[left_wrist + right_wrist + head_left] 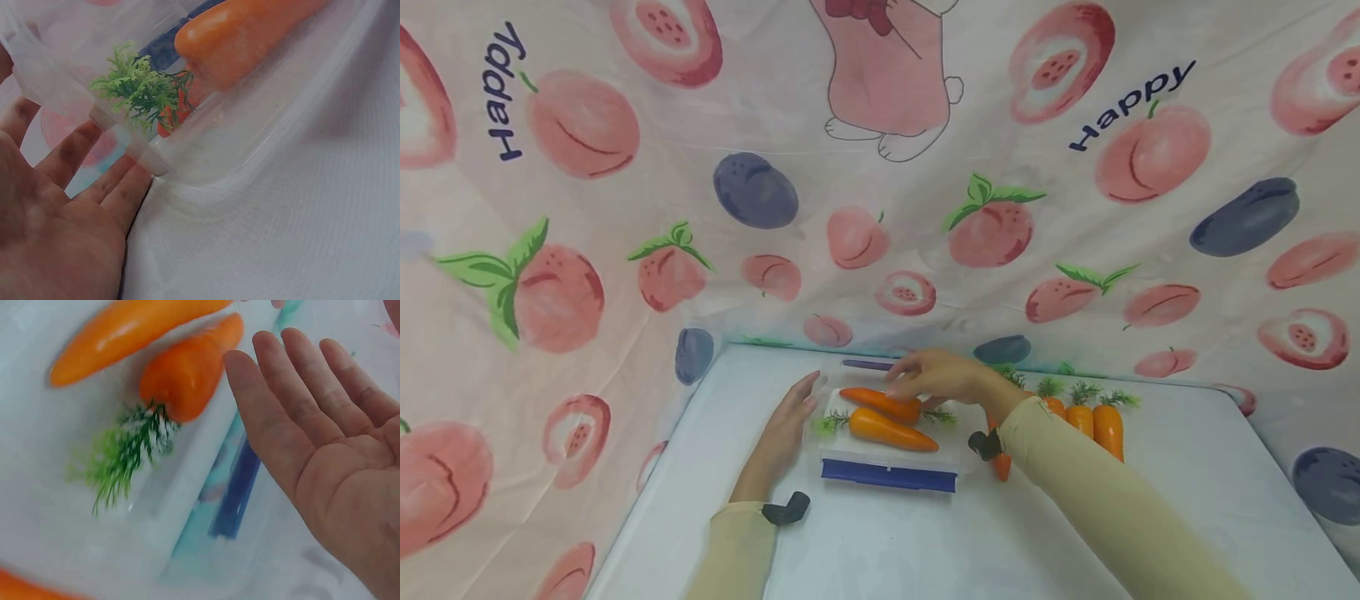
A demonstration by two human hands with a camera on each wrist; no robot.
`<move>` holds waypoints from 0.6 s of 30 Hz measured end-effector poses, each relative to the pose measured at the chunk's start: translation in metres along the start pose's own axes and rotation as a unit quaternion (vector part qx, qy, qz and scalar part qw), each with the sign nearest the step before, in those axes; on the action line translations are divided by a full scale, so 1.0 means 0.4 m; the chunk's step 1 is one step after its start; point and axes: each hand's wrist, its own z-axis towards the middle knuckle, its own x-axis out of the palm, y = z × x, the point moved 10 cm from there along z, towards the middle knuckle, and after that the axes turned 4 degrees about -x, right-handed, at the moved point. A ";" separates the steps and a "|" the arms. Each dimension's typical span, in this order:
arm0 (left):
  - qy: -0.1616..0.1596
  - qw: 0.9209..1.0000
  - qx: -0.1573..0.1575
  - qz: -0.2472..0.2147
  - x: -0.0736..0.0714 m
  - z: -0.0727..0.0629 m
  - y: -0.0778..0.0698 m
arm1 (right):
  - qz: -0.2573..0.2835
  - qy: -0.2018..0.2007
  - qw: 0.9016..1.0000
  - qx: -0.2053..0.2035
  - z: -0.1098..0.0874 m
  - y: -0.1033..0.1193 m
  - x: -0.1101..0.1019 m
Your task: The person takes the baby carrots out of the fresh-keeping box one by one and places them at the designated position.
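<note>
A clear plastic box with blue clips holds two orange carrots: the nearer carrot has its green top to the left, the farther carrot has its top to the right. My left hand rests its extended fingers against the box's left end; in the left wrist view, the fingers meet the clear wall. Over the far side of the box is my right hand, beside the farther carrot. The right wrist view shows this hand with straight fingers and a bare palm.
To the right of the box, several more carrots with green tops lie on the white table; my right forearm partly covers them. One blue clip hangs out at the box's near side. A fruit-print cloth rises behind the table.
</note>
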 end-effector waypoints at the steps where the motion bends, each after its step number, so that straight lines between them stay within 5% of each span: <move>1: 0.001 1.000 0.002 0.001 0.001 0.001 -0.001 | -0.006 0.002 1.000 0.002 0.008 0.002 0.006; 11: 0.009 1.000 0.010 -0.019 0.005 0.001 -0.003 | -0.087 0.001 0.996 0.010 0.071 0.030 0.058; 18: 0.015 0.999 0.015 -0.035 0.006 -0.001 -0.003 | -0.083 0.020 0.996 0.029 0.098 0.010 0.104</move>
